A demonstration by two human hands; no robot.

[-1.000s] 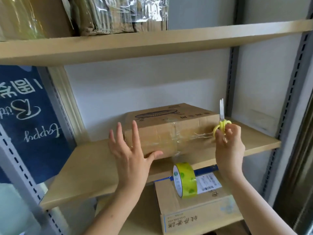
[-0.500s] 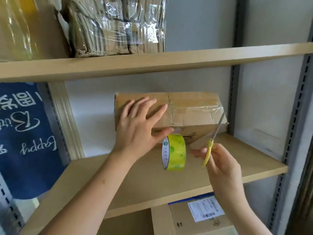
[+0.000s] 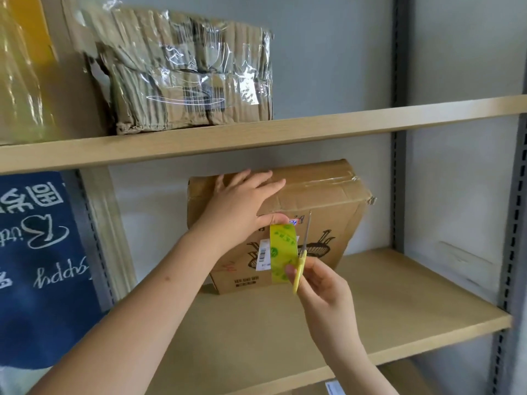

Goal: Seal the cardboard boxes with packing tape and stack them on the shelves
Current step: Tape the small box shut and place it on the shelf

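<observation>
A taped cardboard box (image 3: 322, 195) stands tilted on its lower edge at the back of the middle shelf (image 3: 385, 303), its printed face towards me. My left hand (image 3: 242, 203) lies flat on the box's upper face with fingers spread, its thumb at the top of the yellow-green tape roll (image 3: 282, 246). The roll hangs in front of the box. My right hand (image 3: 322, 289) grips yellow-handled scissors (image 3: 302, 258), blades pointing up just right of the roll, and a fingertip touches the roll.
The upper shelf (image 3: 313, 126) carries a crumpled, film-wrapped box (image 3: 194, 75) and a yellow-wrapped parcel (image 3: 20, 81). A blue banner (image 3: 37, 252) hangs at left. Grey metal uprights (image 3: 399, 138) stand at the right. Another box's label (image 3: 333, 389) peeks from the shelf below.
The box went from lying flat to standing tilted on its edge. The tape roll rose from the lower box to the front of this box, and the scissors moved in beside it.
</observation>
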